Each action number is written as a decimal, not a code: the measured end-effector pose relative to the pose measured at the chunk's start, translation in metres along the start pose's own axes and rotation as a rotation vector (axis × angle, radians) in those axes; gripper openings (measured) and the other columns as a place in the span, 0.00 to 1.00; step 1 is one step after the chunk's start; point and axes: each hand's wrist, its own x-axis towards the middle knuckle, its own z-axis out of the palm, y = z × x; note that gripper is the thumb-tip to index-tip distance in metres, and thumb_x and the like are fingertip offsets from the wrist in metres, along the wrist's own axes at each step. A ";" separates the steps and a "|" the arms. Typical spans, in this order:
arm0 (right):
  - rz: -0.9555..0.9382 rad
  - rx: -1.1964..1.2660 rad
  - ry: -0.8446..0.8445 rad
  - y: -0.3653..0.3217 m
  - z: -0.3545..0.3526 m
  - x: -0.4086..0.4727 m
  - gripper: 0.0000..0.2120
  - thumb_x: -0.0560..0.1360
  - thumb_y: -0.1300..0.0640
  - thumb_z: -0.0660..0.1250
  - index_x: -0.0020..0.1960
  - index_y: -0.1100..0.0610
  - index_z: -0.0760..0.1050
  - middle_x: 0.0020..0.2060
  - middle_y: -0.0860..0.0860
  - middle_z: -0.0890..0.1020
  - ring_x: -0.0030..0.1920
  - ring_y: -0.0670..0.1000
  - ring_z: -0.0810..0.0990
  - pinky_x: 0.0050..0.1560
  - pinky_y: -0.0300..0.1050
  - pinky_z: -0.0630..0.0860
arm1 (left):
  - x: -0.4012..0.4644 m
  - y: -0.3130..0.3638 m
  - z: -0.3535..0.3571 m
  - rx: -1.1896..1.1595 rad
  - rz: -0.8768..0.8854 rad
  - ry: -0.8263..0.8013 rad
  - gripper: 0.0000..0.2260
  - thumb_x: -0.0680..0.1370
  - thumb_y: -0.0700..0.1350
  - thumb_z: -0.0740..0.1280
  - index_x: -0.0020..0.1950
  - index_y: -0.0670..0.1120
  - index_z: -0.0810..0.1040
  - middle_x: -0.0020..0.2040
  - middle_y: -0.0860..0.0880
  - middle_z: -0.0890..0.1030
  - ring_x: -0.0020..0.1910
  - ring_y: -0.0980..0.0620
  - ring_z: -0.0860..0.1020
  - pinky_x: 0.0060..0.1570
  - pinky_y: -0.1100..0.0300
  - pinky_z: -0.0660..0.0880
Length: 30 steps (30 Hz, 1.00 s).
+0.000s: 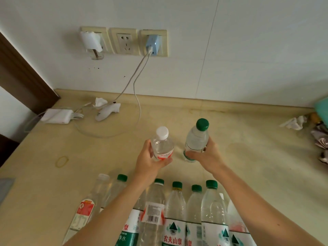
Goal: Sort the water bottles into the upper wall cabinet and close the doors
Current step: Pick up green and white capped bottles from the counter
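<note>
Water bottles everywhere on this beige countertop (53,192), and two of them are already up in the air. The left hand (150,164) is wrapped around a white-capped bottle (162,144) with a red label, fingers curled round its lower half. The right hand (205,155) grips a green-capped bottle (197,139) the same way, low on the body. Both bottles are upright-ish, tilted a bit away from the camera, held just beside each other above the counter.

Taking that pair as the landmark: nearer the camera sits the row of waiting bottles (177,206), mostly green caps, with one clear-capped bottle (99,189) at its left end. To the left of the held pair, a rubber band (62,161) lies flat on the counter. Beyond and left there's a white power adapter (56,116), and a charging cable (136,89) loops up to a blue plug (153,44) in the wall sockets. Far right, some crumpled tissue (294,122).

The cabinet isn't in view at all, so I'm guessing it's overhead and the next bit is a lift.

What could bite here, I'd say: both grips are low on smooth plastic, so a bottle could tip or slide out when raised. With both hands full, nothing's free to open or steady a door. And the forearms hang right over the row's caps, so a careless swing might knock those over like dominoes.
</note>
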 end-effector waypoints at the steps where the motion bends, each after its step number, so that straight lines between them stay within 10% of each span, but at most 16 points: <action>1: 0.003 -0.006 0.010 -0.002 0.001 -0.001 0.32 0.65 0.60 0.82 0.64 0.48 0.72 0.52 0.42 0.80 0.52 0.45 0.79 0.48 0.41 0.73 | -0.001 0.000 0.000 -0.004 0.006 0.012 0.26 0.68 0.49 0.82 0.59 0.63 0.73 0.55 0.62 0.82 0.55 0.60 0.81 0.59 0.51 0.79; 17: -0.280 0.217 0.203 -0.151 -0.025 -0.148 0.28 0.64 0.55 0.83 0.59 0.44 0.76 0.48 0.37 0.85 0.47 0.38 0.84 0.38 0.28 0.78 | -0.066 0.149 -0.057 -0.152 0.331 -0.025 0.26 0.66 0.51 0.82 0.60 0.63 0.75 0.53 0.66 0.82 0.51 0.69 0.80 0.45 0.72 0.75; 30: -0.745 0.277 0.448 -0.349 -0.135 -0.300 0.22 0.58 0.45 0.81 0.51 0.41 0.82 0.49 0.46 0.87 0.50 0.47 0.86 0.48 0.45 0.80 | -0.164 0.414 -0.117 -0.277 0.874 0.003 0.21 0.68 0.60 0.79 0.58 0.58 0.81 0.52 0.58 0.85 0.49 0.58 0.83 0.49 0.52 0.80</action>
